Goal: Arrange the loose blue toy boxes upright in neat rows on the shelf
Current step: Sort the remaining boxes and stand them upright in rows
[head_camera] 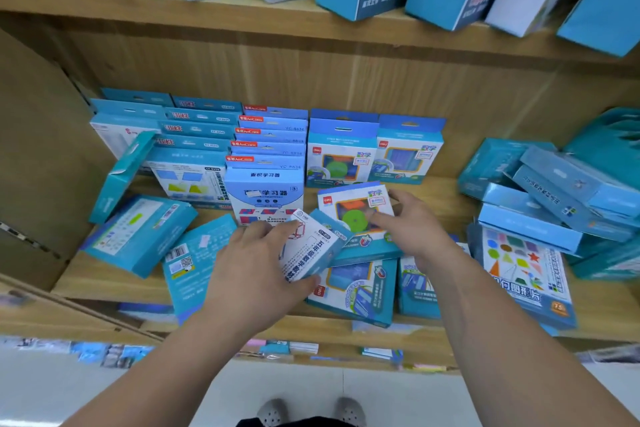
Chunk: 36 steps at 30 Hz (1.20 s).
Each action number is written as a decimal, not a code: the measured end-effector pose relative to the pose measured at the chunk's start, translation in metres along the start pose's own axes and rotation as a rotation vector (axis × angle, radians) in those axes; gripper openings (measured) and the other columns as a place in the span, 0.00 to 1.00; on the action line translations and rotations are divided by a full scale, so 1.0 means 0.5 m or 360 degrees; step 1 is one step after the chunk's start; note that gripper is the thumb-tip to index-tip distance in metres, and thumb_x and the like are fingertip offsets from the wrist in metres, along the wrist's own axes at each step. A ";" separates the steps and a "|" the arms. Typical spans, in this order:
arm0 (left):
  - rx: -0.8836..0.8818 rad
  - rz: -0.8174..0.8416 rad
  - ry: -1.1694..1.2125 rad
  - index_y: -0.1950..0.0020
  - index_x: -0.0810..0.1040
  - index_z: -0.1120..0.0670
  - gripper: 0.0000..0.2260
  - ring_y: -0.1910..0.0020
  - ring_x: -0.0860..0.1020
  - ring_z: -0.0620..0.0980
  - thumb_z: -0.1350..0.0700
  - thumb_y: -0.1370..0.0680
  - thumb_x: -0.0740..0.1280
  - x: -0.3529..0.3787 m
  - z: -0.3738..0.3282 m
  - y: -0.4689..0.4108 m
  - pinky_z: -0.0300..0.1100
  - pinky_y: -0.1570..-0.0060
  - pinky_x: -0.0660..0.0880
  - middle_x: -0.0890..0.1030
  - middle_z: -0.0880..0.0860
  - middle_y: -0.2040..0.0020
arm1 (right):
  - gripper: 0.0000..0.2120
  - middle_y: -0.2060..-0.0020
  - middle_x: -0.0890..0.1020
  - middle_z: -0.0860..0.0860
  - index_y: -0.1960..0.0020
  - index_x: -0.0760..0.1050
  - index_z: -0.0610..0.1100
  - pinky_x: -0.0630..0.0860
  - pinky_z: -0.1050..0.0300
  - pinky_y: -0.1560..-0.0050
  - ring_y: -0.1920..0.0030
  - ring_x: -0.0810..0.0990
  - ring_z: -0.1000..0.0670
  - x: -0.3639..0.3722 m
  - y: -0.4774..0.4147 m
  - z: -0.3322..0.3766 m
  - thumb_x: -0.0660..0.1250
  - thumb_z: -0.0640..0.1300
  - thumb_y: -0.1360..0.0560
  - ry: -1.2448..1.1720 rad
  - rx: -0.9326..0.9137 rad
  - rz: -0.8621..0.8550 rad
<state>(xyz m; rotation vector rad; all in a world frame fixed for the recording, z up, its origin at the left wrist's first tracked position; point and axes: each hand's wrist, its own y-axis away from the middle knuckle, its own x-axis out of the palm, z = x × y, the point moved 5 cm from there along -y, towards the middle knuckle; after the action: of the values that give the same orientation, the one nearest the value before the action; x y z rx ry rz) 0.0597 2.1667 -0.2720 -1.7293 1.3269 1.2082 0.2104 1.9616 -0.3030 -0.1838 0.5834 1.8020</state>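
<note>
Here, the light wooden shelf [446, 198] holds the stock of blue cardboard toy boxes, part sorted and part loose. At the back, upright rows of hang-tab boxes [214, 135] stand several deep on the left and in the middle. Two standing window-front boxes [375, 152] are side by side just to their right. This portion may be judged done.

On the right, a loose heap of blue boxes [554, 191] lies tilted and overlapped, with neither hand near it. In front of it, a large flat box printed with coloured shapes [519, 270] lies face up at the shelf's front edge. On the left, flat boxes lying barcode-side up [138, 236] rest near the front, and a slim teal box [121, 177] leans against the first row. Further boxes lie flat beneath the forearms.

The left hand [252, 260] grips a white-faced box with a blue edge [311, 246], thumb beneath and fingers over its top, and holds it tilted above the flat ones. The right hand [415, 225] pinches the right side of a window-front box showing a green disc [356, 215], which lies just in front of the two standing ones.

By estimate, somewhat under half of the work is complete. The heap, the flat boxes and both held boxes are not yet stood in line.
</note>
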 end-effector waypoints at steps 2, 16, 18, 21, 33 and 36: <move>-0.0021 -0.0014 0.0035 0.26 0.67 0.39 0.39 0.35 0.69 0.51 0.32 0.34 0.71 -0.011 0.004 0.003 0.47 0.37 0.70 0.74 0.45 0.35 | 0.11 0.48 0.86 0.49 0.39 0.80 0.48 0.80 0.46 0.49 0.49 0.85 0.47 -0.024 -0.004 -0.010 0.71 0.43 0.22 -0.0213 -0.0021 -0.0091; -0.0027 -0.0171 0.0169 0.30 0.74 0.42 0.39 0.38 0.74 0.53 0.30 0.39 0.68 -0.049 0.004 0.001 0.51 0.39 0.75 0.78 0.46 0.39 | 0.16 0.49 0.79 0.62 0.36 0.74 0.48 0.81 0.54 0.46 0.53 0.79 0.68 -0.030 -0.036 0.046 0.67 0.35 0.21 -0.0207 -0.0533 -0.0214; -0.0028 -0.0179 0.0171 0.30 0.74 0.42 0.39 0.39 0.74 0.52 0.30 0.39 0.67 -0.049 0.003 0.000 0.51 0.40 0.75 0.78 0.45 0.39 | 0.13 0.52 0.80 0.64 0.38 0.75 0.47 0.80 0.60 0.49 0.55 0.78 0.71 -0.017 -0.046 0.042 0.69 0.36 0.21 -0.0152 -0.0535 -0.0281; -0.0039 -0.0193 0.0209 0.30 0.74 0.41 0.38 0.40 0.74 0.50 0.31 0.39 0.69 -0.051 0.000 0.001 0.47 0.41 0.75 0.77 0.44 0.40 | 0.08 0.56 0.83 0.61 0.47 0.79 0.52 0.80 0.59 0.52 0.56 0.82 0.64 -0.007 -0.060 0.048 0.72 0.42 0.23 0.0046 -0.0588 -0.0416; 0.0061 -0.0205 0.0212 0.28 0.70 0.42 0.42 0.39 0.73 0.48 0.29 0.40 0.66 -0.035 -0.038 -0.010 0.46 0.40 0.73 0.76 0.42 0.38 | 0.10 0.64 0.83 0.54 0.57 0.80 0.50 0.82 0.48 0.55 0.60 0.83 0.52 -0.017 -0.076 0.058 0.73 0.56 0.26 -0.0004 -0.0388 -0.0463; 0.0140 -0.0152 0.0185 0.29 0.71 0.42 0.43 0.38 0.72 0.47 0.28 0.41 0.66 -0.023 -0.063 -0.018 0.44 0.38 0.71 0.76 0.41 0.37 | 0.16 0.65 0.84 0.48 0.61 0.79 0.46 0.82 0.39 0.54 0.62 0.84 0.50 -0.043 -0.045 0.056 0.69 0.58 0.23 -0.0182 -0.0319 -0.0311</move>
<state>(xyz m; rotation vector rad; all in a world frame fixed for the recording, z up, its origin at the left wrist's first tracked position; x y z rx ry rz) 0.0763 2.1459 -0.2499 -1.8013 1.3283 0.9949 0.2431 1.9611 -0.2765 -0.2628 0.2928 1.6668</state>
